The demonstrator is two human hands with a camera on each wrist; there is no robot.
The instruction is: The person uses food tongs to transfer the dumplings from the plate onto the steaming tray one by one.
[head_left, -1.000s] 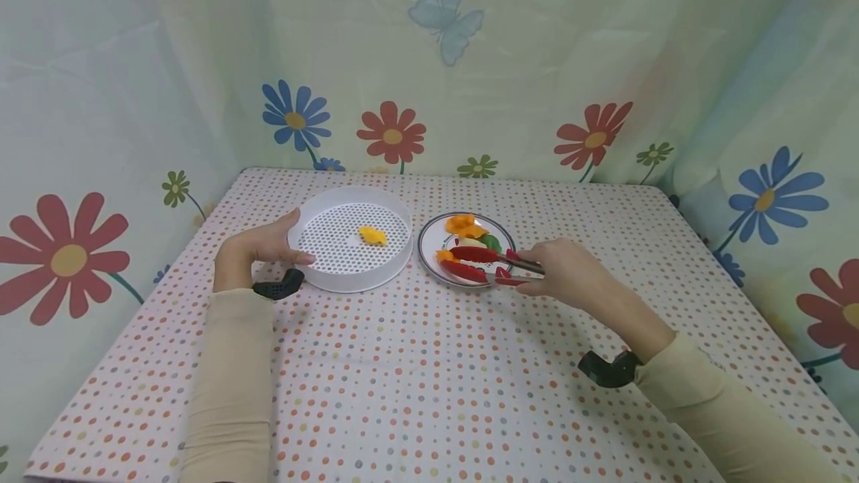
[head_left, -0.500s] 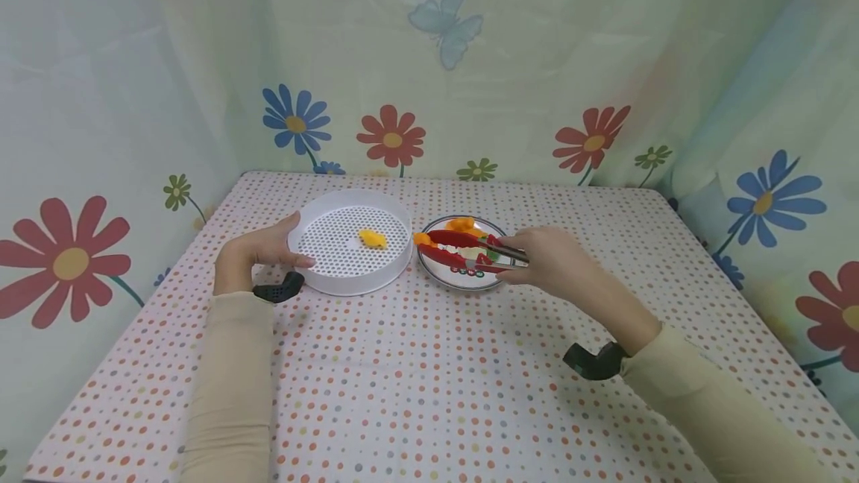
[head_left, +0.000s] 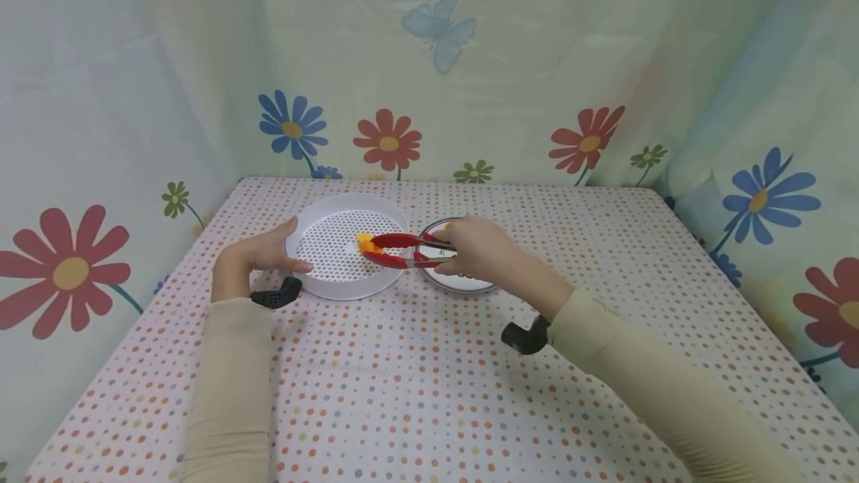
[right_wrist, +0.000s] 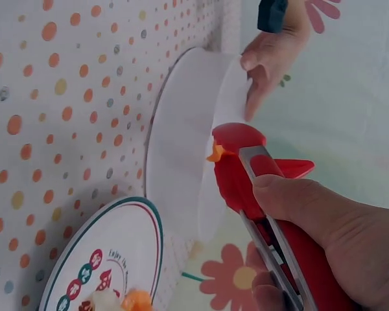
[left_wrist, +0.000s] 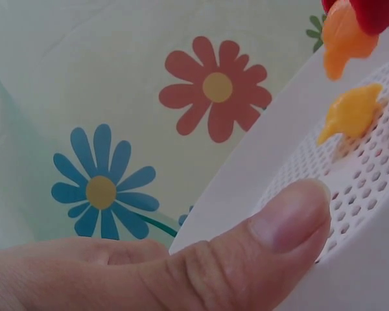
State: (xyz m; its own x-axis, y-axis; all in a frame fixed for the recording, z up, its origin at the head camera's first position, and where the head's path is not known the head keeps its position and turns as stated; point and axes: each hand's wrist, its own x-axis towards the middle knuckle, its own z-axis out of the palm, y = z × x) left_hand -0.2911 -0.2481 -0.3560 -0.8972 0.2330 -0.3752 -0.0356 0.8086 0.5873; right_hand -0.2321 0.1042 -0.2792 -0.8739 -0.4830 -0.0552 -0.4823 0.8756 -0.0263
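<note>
My left hand (head_left: 262, 248) grips the near-left rim of a round white steamer basket (head_left: 349, 290), its thumb over the edge and the fingers outside. On the perforated floor lies a yellow dumpling-like piece (left_wrist: 355, 111). My right hand (head_left: 479, 248) holds red-tipped tongs (head_left: 396, 240) over the basket. Their tips pinch an orange dumpling-like piece (left_wrist: 350, 39), which hangs above the yellow one in the left wrist view. To the right, partly behind my right hand, stands a white plate (right_wrist: 123, 233).
Several food-like pieces, among them an orange one (right_wrist: 137, 300) and a whitish one (right_wrist: 106, 300), lie on the plate. A dotted cloth (head_left: 403, 371) covers the table. A flowered curtain (head_left: 523, 43) hangs behind it.
The tongs have carried the orange piece from the plate leftward to above the basket, with my right hand following. My left hand and the basket have stayed in place.
</note>
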